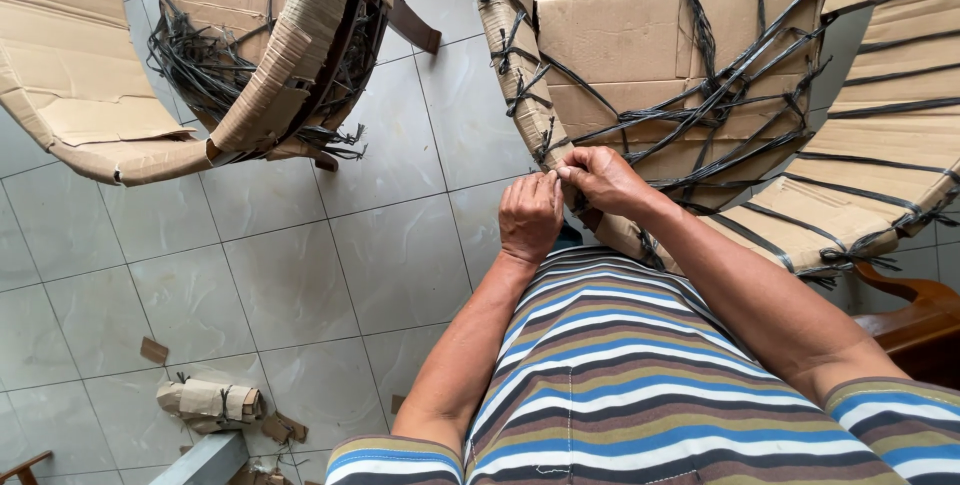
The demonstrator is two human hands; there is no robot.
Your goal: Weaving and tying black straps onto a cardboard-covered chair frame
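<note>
Fingers: both sets pinch together at one spot on the black strap (640, 120), seemingly where it knots.
Left hand (530, 213): knuckles up, fingertips meeting the right's.
Right hand (600, 177): closed on the strap end at the cardboard's (610, 45) edge.
Strap: crisscrosses the wrapped chair, binding its padding.
Beyond: second wrapped chair (200, 55); scraps (210, 400) on tiles (300, 275).

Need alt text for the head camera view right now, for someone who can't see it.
Both hands, left hand and right hand, pinch a dark strap at the edge of a cardboard-wrapped chair. Another wrapped chair stands to the left on the tiled floor, with cardboard scraps below.
</note>
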